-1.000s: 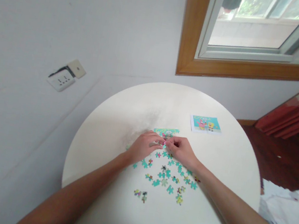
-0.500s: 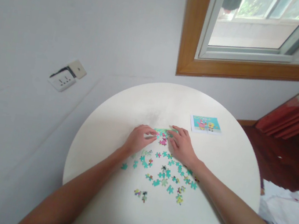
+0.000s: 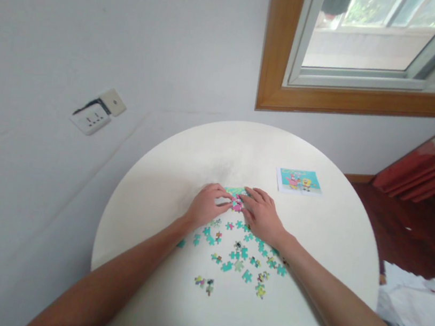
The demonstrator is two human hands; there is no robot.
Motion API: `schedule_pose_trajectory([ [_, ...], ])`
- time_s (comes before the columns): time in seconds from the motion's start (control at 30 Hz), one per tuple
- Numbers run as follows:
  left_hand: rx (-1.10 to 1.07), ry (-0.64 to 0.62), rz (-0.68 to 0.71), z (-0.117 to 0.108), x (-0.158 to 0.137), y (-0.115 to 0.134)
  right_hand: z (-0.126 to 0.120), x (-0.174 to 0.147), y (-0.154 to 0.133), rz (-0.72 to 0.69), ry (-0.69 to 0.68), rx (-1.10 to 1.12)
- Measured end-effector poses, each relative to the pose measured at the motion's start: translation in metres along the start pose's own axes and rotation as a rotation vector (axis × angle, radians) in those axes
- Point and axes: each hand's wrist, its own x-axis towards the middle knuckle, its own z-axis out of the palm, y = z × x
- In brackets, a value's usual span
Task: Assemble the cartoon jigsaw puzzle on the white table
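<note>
A partly joined jigsaw puzzle (image 3: 233, 191), green along its top with pink below, lies between my hands. My left hand (image 3: 208, 205) closes thumb and forefinger on a small puzzle piece at its left side, mostly hidden by the fingertips. Fingers spread, my right hand (image 3: 262, 215) rests on the puzzle's right part and covers some of it. A pink section (image 3: 236, 207) shows in the gap between the hands. Nearer to me lie several loose teal puzzle pieces (image 3: 247, 276), along with a yellow piece (image 3: 260, 290) and a grey-and-black piece (image 3: 210, 286).
The round white table (image 3: 177, 163) stands against a wall with a socket (image 3: 91, 118). A reference picture of two cartoon figures (image 3: 300, 182) lies at the back right. White papers (image 3: 416, 304) are heaped beside the table, and a red curtain (image 3: 431, 166) hangs at right.
My left hand has moved slightly right and down, bringing its pinched piece against the pink section. My right hand's fingertips have shifted a little left over the puzzle.
</note>
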Motion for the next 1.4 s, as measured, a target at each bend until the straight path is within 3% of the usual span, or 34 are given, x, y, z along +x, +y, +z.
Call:
schedule_pose_trajectory([
  [1.2,0.013,-0.03,-0.014,0.0026,0.0026,0.0003,0.0035,-0.0001,0.0001,0.004,0.012,0.024],
  [1.3,-0.006,-0.019,-0.019,0.0007,0.003,0.0005,0.0034,0.0009,0.0008,0.002,0.047,0.079],
  [1.4,-0.051,0.004,0.014,-0.0025,0.0025,0.0045,0.0,0.0032,-0.0012,0.042,0.174,0.232],
])
